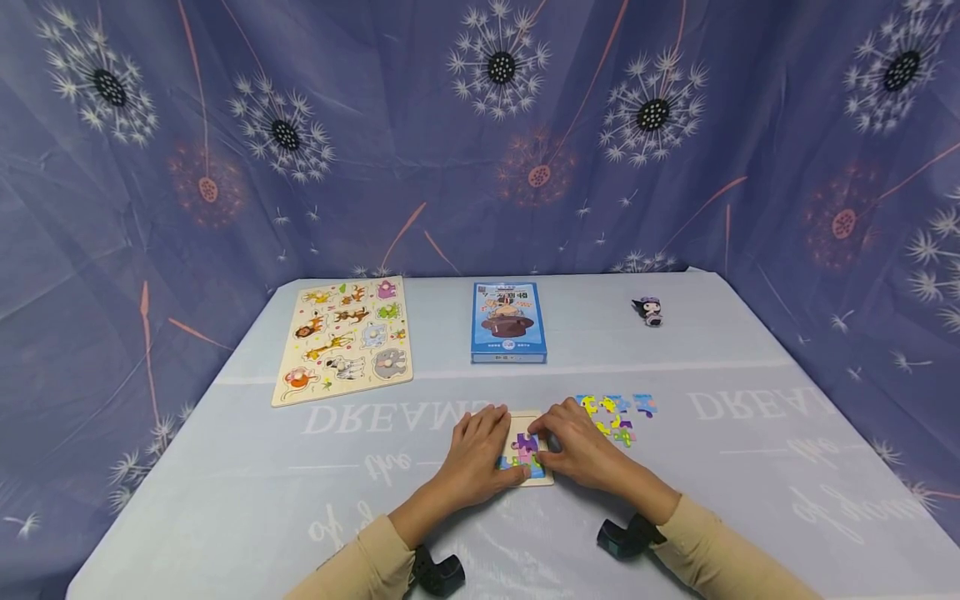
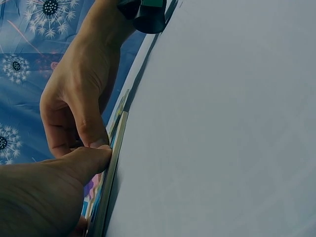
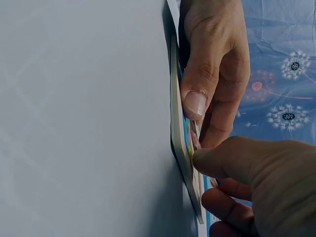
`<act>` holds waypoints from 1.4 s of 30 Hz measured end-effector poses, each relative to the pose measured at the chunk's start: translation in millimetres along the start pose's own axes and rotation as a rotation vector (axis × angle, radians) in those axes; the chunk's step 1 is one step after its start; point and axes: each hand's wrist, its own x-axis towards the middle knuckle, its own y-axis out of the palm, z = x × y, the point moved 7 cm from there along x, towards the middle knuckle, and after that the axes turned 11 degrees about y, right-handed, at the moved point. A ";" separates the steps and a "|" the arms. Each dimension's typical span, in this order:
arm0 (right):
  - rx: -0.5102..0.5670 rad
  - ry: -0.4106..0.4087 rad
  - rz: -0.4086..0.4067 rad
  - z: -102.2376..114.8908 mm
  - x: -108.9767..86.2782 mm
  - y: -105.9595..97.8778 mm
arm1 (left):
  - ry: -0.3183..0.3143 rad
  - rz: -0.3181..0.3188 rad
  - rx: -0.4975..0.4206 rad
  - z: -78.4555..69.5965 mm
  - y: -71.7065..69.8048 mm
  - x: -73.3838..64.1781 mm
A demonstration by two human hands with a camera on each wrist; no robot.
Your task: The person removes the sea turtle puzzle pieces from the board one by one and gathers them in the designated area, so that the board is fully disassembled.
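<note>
A small jigsaw puzzle in a light wooden tray (image 1: 522,420) lies between both hands. My left hand (image 1: 474,458) rests along the tray's left side, and its thumb presses the blue pieces by the near edge. From the right, my right hand (image 1: 581,447) pinches a purple puzzle piece (image 1: 527,442) with thumb and index finger at the assembled pieces. Loose puzzle pieces (image 1: 606,406), yellow, blue and green, lie just beyond the right hand. The left wrist view shows the tray's edge (image 2: 114,163) side-on; fingers hide part of the puzzle in every view.
Farther back on the left lies a wooden animal board (image 1: 345,342). A blue box (image 1: 508,323) is at the back centre, and a small black-and-white figure (image 1: 648,311) at the back right. A dandelion-patterned curtain (image 1: 420,167) hangs behind the pale tablecloth (image 1: 225,467).
</note>
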 end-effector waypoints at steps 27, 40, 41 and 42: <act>0.000 0.186 -0.073 -135.5 -49.7 -74.4 | -0.012 0.002 -0.029 0.5 0.0 -0.2; -0.005 0.267 0.009 -163.3 -55.2 -73.8 | -0.014 0.005 -0.030 0.1 0.3 -0.9; -0.007 0.271 0.011 -164.1 -55.0 -73.3 | -0.013 0.004 -0.031 -0.1 0.2 -1.0; -0.008 0.270 0.013 -164.6 -54.9 -72.9 | -0.013 0.004 -0.032 -0.1 0.1 -1.1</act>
